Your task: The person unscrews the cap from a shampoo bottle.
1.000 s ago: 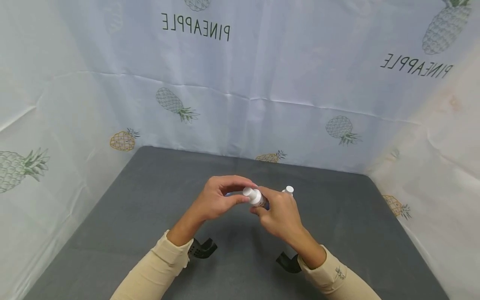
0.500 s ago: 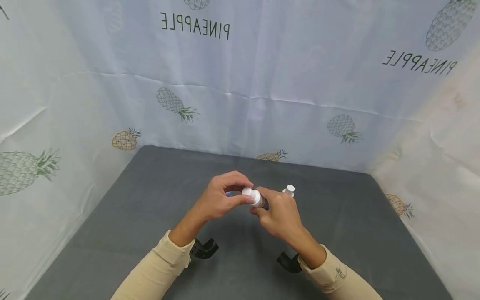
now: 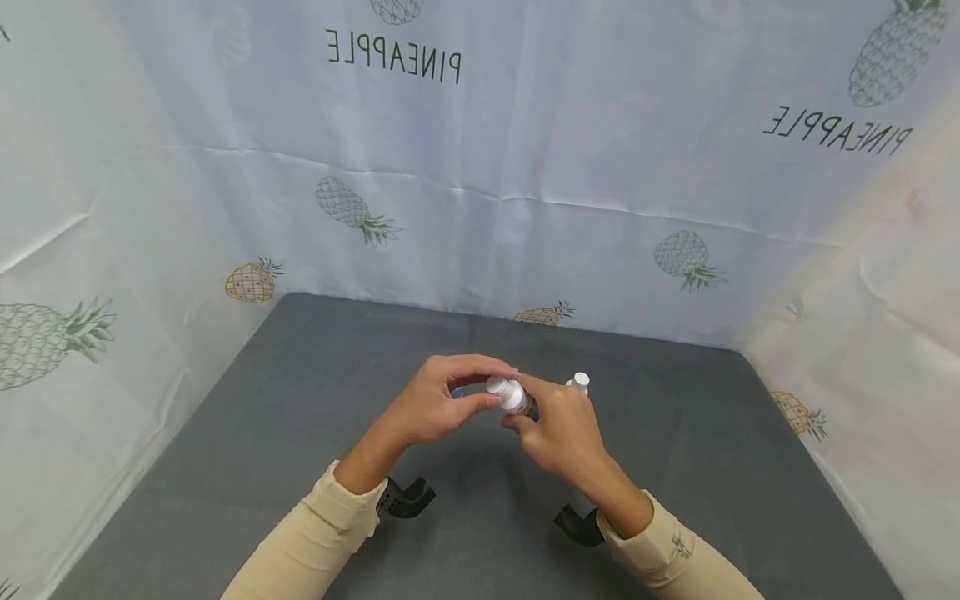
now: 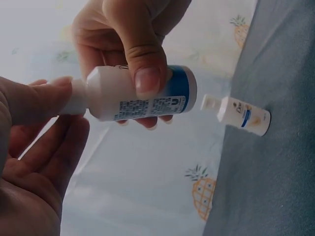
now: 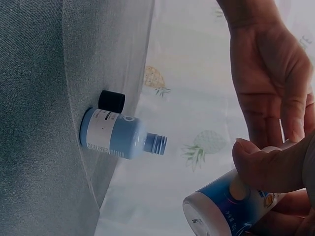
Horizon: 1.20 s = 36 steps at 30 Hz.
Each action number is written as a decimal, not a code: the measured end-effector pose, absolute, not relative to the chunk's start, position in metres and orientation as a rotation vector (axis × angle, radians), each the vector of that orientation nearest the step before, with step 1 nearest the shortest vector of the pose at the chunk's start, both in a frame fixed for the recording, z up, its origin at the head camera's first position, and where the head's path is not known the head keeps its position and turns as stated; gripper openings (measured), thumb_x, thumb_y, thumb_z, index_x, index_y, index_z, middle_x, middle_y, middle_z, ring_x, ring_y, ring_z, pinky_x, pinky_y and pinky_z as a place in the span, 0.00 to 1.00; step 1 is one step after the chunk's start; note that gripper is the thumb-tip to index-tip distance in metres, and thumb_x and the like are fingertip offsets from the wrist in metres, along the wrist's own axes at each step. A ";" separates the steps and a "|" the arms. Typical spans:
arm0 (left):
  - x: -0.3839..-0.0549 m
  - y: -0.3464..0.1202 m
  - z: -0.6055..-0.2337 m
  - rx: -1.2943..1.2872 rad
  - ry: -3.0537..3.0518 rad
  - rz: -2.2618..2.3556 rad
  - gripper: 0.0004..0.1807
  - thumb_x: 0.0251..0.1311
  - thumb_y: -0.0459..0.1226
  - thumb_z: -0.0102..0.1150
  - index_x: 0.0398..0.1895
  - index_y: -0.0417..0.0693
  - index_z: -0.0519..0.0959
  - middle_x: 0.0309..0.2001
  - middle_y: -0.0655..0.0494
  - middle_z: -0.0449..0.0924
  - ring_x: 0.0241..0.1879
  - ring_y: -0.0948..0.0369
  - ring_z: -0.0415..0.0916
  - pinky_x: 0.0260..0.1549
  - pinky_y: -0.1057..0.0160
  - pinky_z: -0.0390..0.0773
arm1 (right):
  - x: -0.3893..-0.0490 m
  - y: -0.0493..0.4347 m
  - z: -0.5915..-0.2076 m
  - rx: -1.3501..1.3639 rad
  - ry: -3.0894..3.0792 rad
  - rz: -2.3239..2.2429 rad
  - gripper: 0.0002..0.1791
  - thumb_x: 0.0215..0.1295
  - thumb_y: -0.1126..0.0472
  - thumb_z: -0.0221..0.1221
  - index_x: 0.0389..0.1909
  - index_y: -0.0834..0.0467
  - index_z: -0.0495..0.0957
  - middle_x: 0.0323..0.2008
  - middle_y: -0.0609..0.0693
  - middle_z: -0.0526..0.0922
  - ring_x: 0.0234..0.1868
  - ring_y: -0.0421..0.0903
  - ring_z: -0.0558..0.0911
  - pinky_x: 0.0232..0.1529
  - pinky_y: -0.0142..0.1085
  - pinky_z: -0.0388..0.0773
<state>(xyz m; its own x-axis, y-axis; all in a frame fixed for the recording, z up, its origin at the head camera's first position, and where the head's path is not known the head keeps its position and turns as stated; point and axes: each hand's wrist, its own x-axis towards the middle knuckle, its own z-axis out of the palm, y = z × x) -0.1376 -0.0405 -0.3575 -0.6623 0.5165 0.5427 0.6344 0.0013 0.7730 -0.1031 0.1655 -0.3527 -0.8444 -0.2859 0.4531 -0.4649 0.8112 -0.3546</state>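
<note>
My right hand (image 3: 558,425) grips a small white-and-blue lotion bottle (image 4: 110,93) round its body, tilted and held up over the table. At its neck, my left hand (image 3: 431,404) holds the white cap (image 4: 76,101) between thumb and fingers. The cap sits at the mouth of the bottle. In the right wrist view the bottle's blue lower part and pale base (image 5: 202,214) point toward the camera, and the right thumb lies along its side.
A second white bottle (image 4: 246,117) with a white cap stands on the grey table (image 3: 300,533), beyond the right hand. Behind the left hand stands a blue bottle (image 5: 115,132) with a bare threaded neck, a black cap (image 5: 111,101) beside it. Pineapple-print curtains (image 3: 480,250) enclose the table.
My left fingers close in on the cap, then spread and shift round it. The right hand and the bottle stay nearly still.
</note>
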 end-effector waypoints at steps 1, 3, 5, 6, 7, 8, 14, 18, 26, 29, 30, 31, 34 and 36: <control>-0.137 -0.040 -0.358 -1.233 -2.153 -1.749 0.17 0.64 0.27 0.68 0.56 0.41 0.85 0.55 0.45 0.87 0.54 0.56 0.86 0.56 0.57 0.86 | -0.103 0.166 -0.353 0.568 -2.614 0.652 0.22 0.49 0.62 0.80 0.47 0.55 0.88 0.32 0.48 0.91 0.20 0.35 0.68 0.25 0.33 0.69; -0.137 -0.041 -0.358 -1.217 -2.154 -1.750 0.15 0.64 0.27 0.68 0.54 0.41 0.86 0.53 0.45 0.88 0.52 0.57 0.87 0.54 0.57 0.87 | -0.103 0.166 -0.353 0.576 -2.613 0.648 0.21 0.49 0.62 0.80 0.45 0.54 0.88 0.31 0.47 0.90 0.20 0.35 0.68 0.25 0.33 0.69; -0.137 -0.040 -0.359 -1.211 -2.146 -1.753 0.15 0.64 0.27 0.69 0.53 0.41 0.86 0.52 0.45 0.88 0.51 0.57 0.87 0.53 0.56 0.88 | -0.102 0.166 -0.353 0.583 -2.610 0.642 0.19 0.48 0.62 0.80 0.42 0.53 0.87 0.30 0.46 0.89 0.20 0.35 0.68 0.25 0.32 0.68; -0.136 -0.040 -0.359 -1.207 -2.143 -1.745 0.14 0.63 0.27 0.69 0.52 0.40 0.86 0.52 0.45 0.88 0.50 0.57 0.87 0.52 0.57 0.88 | -0.102 0.166 -0.353 0.585 -2.607 0.636 0.19 0.48 0.62 0.80 0.41 0.53 0.87 0.29 0.45 0.89 0.20 0.35 0.68 0.25 0.32 0.68; -0.136 -0.040 -0.359 -1.204 -2.138 -1.731 0.14 0.63 0.27 0.69 0.52 0.40 0.86 0.51 0.45 0.88 0.50 0.57 0.87 0.52 0.58 0.88 | -0.102 0.166 -0.353 0.587 -2.605 0.635 0.18 0.48 0.62 0.80 0.41 0.53 0.86 0.29 0.45 0.89 0.20 0.35 0.68 0.25 0.32 0.68; -0.137 -0.040 -0.359 -1.201 -2.132 -1.720 0.14 0.62 0.28 0.70 0.52 0.40 0.86 0.51 0.45 0.88 0.49 0.57 0.87 0.51 0.60 0.88 | -0.102 0.166 -0.353 0.588 -2.602 0.632 0.18 0.48 0.62 0.80 0.40 0.53 0.86 0.28 0.45 0.89 0.20 0.35 0.68 0.25 0.32 0.68; -0.137 -0.036 -0.362 -1.198 -2.082 -1.621 0.15 0.59 0.28 0.73 0.49 0.38 0.85 0.47 0.45 0.86 0.46 0.57 0.86 0.49 0.61 0.89 | -0.101 0.166 -0.355 0.600 -2.590 0.625 0.18 0.47 0.61 0.81 0.39 0.51 0.86 0.29 0.43 0.89 0.21 0.34 0.70 0.26 0.31 0.69; -0.135 -0.034 -0.364 -1.147 -2.109 -1.614 0.13 0.60 0.31 0.74 0.47 0.42 0.86 0.47 0.46 0.85 0.45 0.59 0.85 0.49 0.62 0.88 | -0.101 0.166 -0.358 0.607 -2.594 0.637 0.16 0.49 0.60 0.81 0.37 0.49 0.85 0.25 0.40 0.86 0.18 0.33 0.66 0.22 0.29 0.64; -0.134 -0.037 -0.362 -1.168 -2.130 -1.745 0.21 0.62 0.27 0.71 0.59 0.40 0.83 0.61 0.44 0.83 0.62 0.50 0.82 0.62 0.59 0.83 | -0.102 0.168 -0.359 0.589 -2.595 0.629 0.17 0.49 0.60 0.81 0.38 0.52 0.85 0.23 0.41 0.84 0.18 0.33 0.66 0.21 0.29 0.62; -0.135 -0.039 -0.360 -1.237 -2.114 -1.732 0.18 0.64 0.26 0.68 0.57 0.39 0.84 0.59 0.44 0.85 0.60 0.51 0.84 0.59 0.56 0.85 | -0.102 0.169 -0.359 0.590 -2.598 0.649 0.19 0.50 0.60 0.81 0.44 0.54 0.87 0.28 0.44 0.88 0.19 0.33 0.68 0.23 0.29 0.66; -0.135 -0.039 -0.359 -1.249 -2.114 -1.727 0.17 0.64 0.26 0.67 0.56 0.39 0.85 0.57 0.44 0.86 0.58 0.52 0.85 0.57 0.56 0.86 | -0.102 0.169 -0.359 0.590 -2.600 0.655 0.20 0.50 0.60 0.80 0.45 0.54 0.87 0.29 0.44 0.89 0.19 0.33 0.69 0.23 0.29 0.67; -0.135 -0.039 -0.359 -1.256 -2.115 -1.724 0.16 0.65 0.26 0.67 0.56 0.39 0.85 0.56 0.44 0.87 0.56 0.53 0.86 0.55 0.55 0.87 | -0.102 0.169 -0.358 0.590 -2.601 0.658 0.21 0.50 0.60 0.80 0.47 0.54 0.87 0.30 0.45 0.90 0.19 0.33 0.70 0.24 0.29 0.68; -0.136 -0.039 -0.359 -1.251 -2.111 -1.735 0.14 0.65 0.27 0.67 0.53 0.39 0.86 0.53 0.44 0.88 0.53 0.55 0.87 0.52 0.53 0.88 | -0.101 0.169 -0.358 0.588 -2.606 0.655 0.21 0.50 0.59 0.80 0.47 0.54 0.87 0.31 0.45 0.90 0.20 0.33 0.71 0.25 0.29 0.70; -0.136 -0.039 -0.360 -1.245 -2.101 -1.735 0.14 0.64 0.27 0.67 0.53 0.39 0.86 0.53 0.44 0.88 0.52 0.55 0.87 0.51 0.52 0.88 | -0.101 0.169 -0.357 0.586 -2.604 0.651 0.21 0.50 0.59 0.80 0.46 0.53 0.88 0.31 0.44 0.90 0.20 0.33 0.71 0.25 0.30 0.70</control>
<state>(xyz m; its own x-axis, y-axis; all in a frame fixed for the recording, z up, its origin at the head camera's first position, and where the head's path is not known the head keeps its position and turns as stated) -0.1361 -0.0393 -0.3602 -0.6455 0.4957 0.5811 0.6644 -0.0111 0.7473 -0.1013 0.1691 -0.3573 -0.8360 -0.2978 0.4609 -0.4796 0.8046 -0.3500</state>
